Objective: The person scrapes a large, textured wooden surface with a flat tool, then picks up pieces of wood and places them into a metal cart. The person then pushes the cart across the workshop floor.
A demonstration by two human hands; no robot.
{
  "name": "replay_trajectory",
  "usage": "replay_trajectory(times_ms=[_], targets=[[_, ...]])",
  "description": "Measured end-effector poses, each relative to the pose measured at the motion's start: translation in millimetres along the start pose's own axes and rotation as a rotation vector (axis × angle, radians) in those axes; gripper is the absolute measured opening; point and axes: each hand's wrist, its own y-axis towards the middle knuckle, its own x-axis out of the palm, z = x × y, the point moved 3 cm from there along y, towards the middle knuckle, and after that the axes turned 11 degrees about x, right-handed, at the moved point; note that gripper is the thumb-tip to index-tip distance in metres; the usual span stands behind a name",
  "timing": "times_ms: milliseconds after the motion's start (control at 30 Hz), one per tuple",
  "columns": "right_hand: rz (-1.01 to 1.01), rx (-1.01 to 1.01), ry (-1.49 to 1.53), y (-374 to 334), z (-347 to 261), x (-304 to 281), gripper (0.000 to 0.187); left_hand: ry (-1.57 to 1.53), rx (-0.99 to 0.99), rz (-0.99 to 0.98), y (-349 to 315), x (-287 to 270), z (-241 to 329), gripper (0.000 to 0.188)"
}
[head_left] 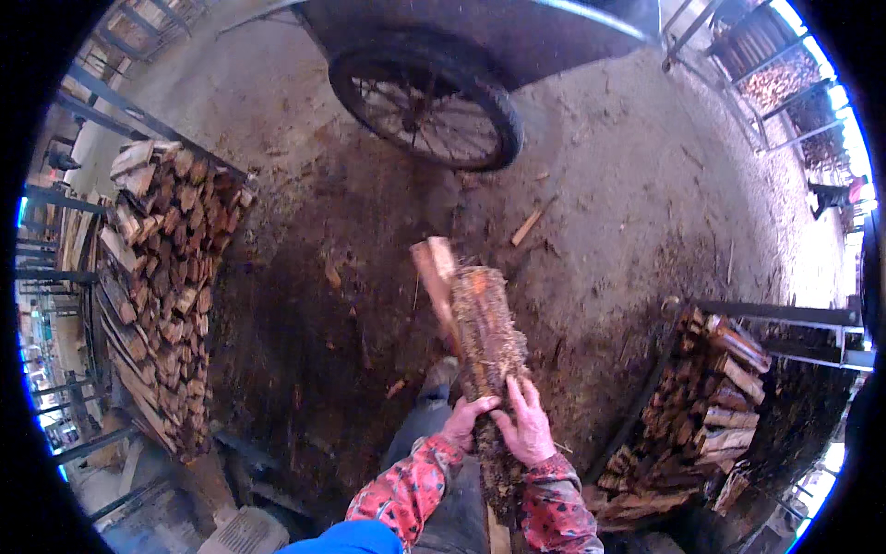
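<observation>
Packed dirt, dark brown and strewn with chips and splinters, makes up the floor [305,277] of a work area, paler and smoother toward the far side. At mid-frame, above this ground, is a thick, bark-covered log [492,323], rough and crusty, with an orange-tinged patch near its far end. Pale split wood [438,263], smooth-faced and sharp-edged, juts out beside it on the left. The left hand [464,423] grips the log's left side, thumb over the bark; the right hand [528,429] clasps its right side, fingers laid along the crust. Both are bare, below red patterned sleeves [401,494]. At left rises a tall stack of split firewood [171,286], wedge-shaped and rough; at right, a lower firewood pile [706,406]. Beyond stands a cart [572,42] with a thin-spoked, dark-tyred wheel [415,115]. One loose stick [529,224] lies on the dirt.
</observation>
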Motion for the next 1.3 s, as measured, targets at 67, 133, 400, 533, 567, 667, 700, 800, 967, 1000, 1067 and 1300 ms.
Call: replay_trajectory(times_ms=[67,133,400,533,567,667,700,800,967,1000,1067,1300], targets=[[0.008,-0.079,0.075,17,-22,-11,0.068,0.023,0.111,-0.015,3,17,35,0.037],[0.005,-0.157,0.161,30,-46,-27,0.075,0.037,0.234,-0.003,3,34,62,0.036],[-0.162,-0.194,0.047,52,-56,-95,0.099,-0.034,0.354,0.099,3,82,125,0.032],[-0.335,-0.189,0.035,63,-28,-131,0.097,0.004,0.509,0.212,22,81,120,0.028],[-0.394,-0.175,0.055,63,-21,-136,0.096,0.015,0.551,0.234,20,100,124,0.028],[-0.382,-0.237,0.187,77,-25,-162,0.088,0.046,0.575,0.161,25,143,134,0.03],[-0.382,-0.245,0.229,83,-27,-172,0.086,0.057,0.544,0.137,28,153,137,0.031],[-0.295,-0.335,0.424,111,-52,-213,0.076,0.123,0.508,0.043,38,245,187,0.032],[-0.224,-0.496,0.683,218,-166,-310,0.055,0.298,0.566,-0.417,105,402,334,0.051],[-0.202,-0.489,0.741,252,-191,-326,0.048,0.28,0.509,-0.503,111,426,370,0.058],[-0.098,-0.504,0.883,320,-206,-398,0.037,0.414,0.591,-0.471,138,460,390,0.074],[0.124,-0.307,0.78,335,-109,-321,0.055,0.423,0.52,0.01,131,242,313,0.058]])
